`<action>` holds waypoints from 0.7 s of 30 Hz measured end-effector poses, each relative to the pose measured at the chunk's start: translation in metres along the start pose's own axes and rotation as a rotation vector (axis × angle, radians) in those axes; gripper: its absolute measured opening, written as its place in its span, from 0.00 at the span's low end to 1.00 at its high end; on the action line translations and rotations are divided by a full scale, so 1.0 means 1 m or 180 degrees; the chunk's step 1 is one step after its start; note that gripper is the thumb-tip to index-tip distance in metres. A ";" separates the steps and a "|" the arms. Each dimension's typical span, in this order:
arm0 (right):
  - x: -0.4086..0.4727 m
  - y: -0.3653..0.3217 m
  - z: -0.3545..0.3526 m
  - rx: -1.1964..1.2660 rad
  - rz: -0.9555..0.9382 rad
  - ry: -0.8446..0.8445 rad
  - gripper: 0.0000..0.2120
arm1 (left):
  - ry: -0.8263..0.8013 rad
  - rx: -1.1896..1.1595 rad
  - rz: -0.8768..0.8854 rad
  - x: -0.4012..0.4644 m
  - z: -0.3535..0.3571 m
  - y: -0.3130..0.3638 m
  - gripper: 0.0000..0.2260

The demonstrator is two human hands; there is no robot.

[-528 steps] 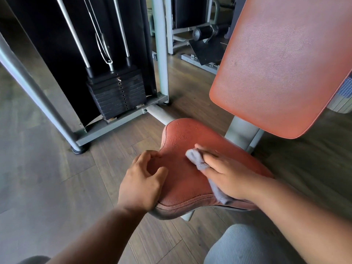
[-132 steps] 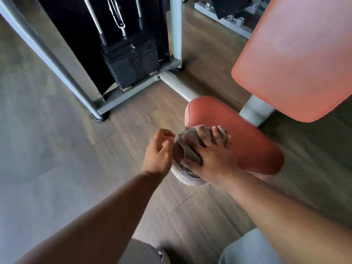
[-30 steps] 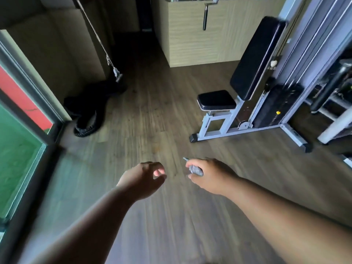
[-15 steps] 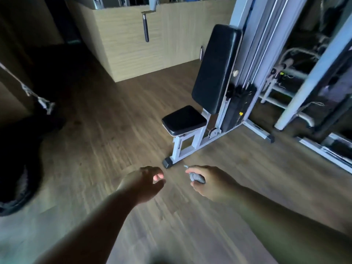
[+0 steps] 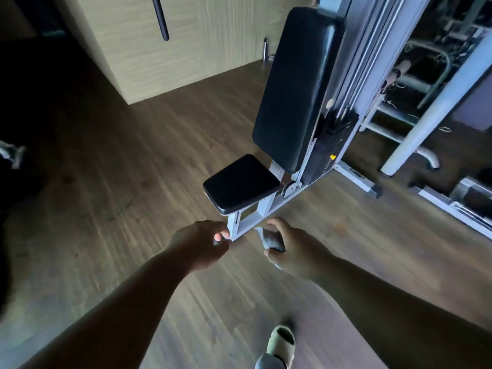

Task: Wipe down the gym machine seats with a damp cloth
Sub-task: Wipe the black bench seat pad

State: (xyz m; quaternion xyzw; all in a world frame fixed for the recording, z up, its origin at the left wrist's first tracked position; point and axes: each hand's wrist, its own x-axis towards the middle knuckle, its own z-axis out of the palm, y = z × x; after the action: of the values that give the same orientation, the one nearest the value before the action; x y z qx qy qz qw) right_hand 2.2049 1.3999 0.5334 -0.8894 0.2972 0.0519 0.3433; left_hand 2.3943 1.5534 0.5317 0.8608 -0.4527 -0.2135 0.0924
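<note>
A black padded seat (image 5: 241, 181) on a white frame stands just ahead of me, with a tall black backrest (image 5: 295, 86) rising behind it. My right hand (image 5: 290, 249) is held out over the floor below the seat's front edge and grips a bunched grey cloth (image 5: 270, 239). My left hand (image 5: 201, 243) hovers beside it, fingers loosely curled, holding nothing. Neither hand touches the seat.
The machine's weight stack (image 5: 330, 153) and guide rods stand behind the backrest. A white base rail (image 5: 356, 179) runs right along the wooden floor. More machine frames (image 5: 431, 102) crowd the right. A wooden partition (image 5: 186, 41) stands at the back. My sandalled foot (image 5: 281, 342) is at the bottom.
I left the red seat and came up to the black-seated machine, which now fills the middle of the view. The cloth stays in my right hand.
</note>
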 end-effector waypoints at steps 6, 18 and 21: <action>0.089 0.036 -0.027 0.0281 0.0274 -0.0301 0.16 | 0.0062 -0.0381 -0.0312 0.088 0.007 0.002 0.11; 0.221 0.094 0.017 0.5092 0.2252 -0.0020 0.13 | -0.0175 -0.1059 -0.0692 0.239 0.080 -0.071 0.07; 0.256 0.110 0.036 0.4398 0.2135 0.0452 0.05 | 0.0329 -0.1186 -0.0911 0.278 0.099 -0.092 0.11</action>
State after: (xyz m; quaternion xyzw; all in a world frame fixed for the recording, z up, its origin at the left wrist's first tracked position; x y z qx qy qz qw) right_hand 2.3560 1.2322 0.3668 -0.3366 0.5371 -0.1015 0.7668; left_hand 2.5562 1.3814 0.3318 0.8940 -0.2735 -0.2599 0.2415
